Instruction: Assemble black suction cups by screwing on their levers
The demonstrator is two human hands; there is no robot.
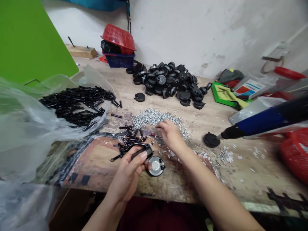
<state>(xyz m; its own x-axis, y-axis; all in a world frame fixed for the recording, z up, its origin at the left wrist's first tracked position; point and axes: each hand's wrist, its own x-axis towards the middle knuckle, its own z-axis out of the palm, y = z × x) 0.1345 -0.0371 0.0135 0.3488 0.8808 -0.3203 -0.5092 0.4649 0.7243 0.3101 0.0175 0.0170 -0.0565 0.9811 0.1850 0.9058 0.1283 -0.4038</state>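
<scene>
My left hand (133, 163) is closed round a round black part (142, 153), seen edge-on, with a slim black bar along its top. Against those fingertips is a round part with a silver face (156, 165) and black rim; whether they hold it or only touch it I cannot tell. My right hand (171, 135) reaches over the near edge of a heap of small silver screws (154, 118), its fingers bent and slightly apart. Under its fingertips lies a screwdriver with red on it (148, 132), partly hidden. Loose black bars (131, 141) lie beside my left hand.
A clear plastic bag (96, 72) full of black bars lies left. Behind is a pile of round black parts (166, 80), with baskets (119, 37) at back left. A blue power screwdriver (260, 120) juts in from the right, its tip at another black disc (211, 140). White pieces (229, 156) lie scattered.
</scene>
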